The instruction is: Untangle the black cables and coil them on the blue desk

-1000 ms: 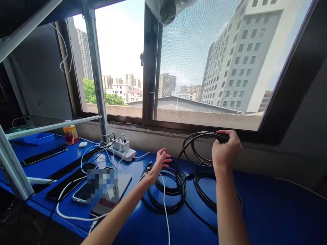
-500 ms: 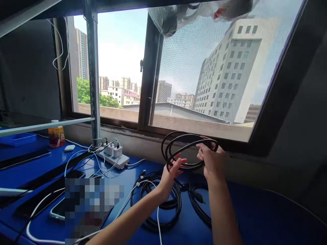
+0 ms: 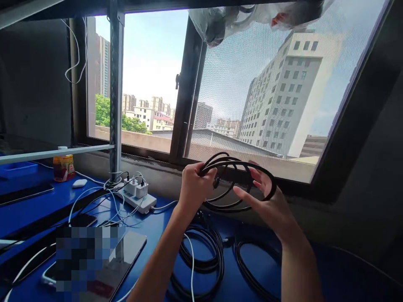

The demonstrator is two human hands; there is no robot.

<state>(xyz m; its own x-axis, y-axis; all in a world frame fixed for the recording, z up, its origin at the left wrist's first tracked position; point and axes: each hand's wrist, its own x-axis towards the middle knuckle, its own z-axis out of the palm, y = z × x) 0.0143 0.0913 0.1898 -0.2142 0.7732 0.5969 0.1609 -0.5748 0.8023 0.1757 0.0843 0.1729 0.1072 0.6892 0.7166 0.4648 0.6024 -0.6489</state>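
A black cable (image 3: 241,162) hangs in loose loops between my hands, above the blue tabletop and in front of the window. My left hand (image 3: 197,184) is closed around the left side of the loops. A dark plug end (image 3: 215,183) shows beside its fingers. On the right, my right hand (image 3: 267,195) has thumb and fingers spread apart, with the coil passing across the palm. Below my hands, a coiled black cable (image 3: 220,260) lies on the table, and another black coil (image 3: 242,268) rests to its right.
A white power strip (image 3: 143,203) with chargers plugged in stands by the metal shelf post (image 3: 116,92). Phones and a tablet (image 3: 130,247) lie at left among white cables (image 3: 192,268). Farther back are an orange-labelled jar (image 3: 64,167) and a blue tray (image 3: 19,170).
My left hand has moved up and left and closed on the loops. My right hand has opened from its grip and turned its palm inward. The view has shifted slightly.
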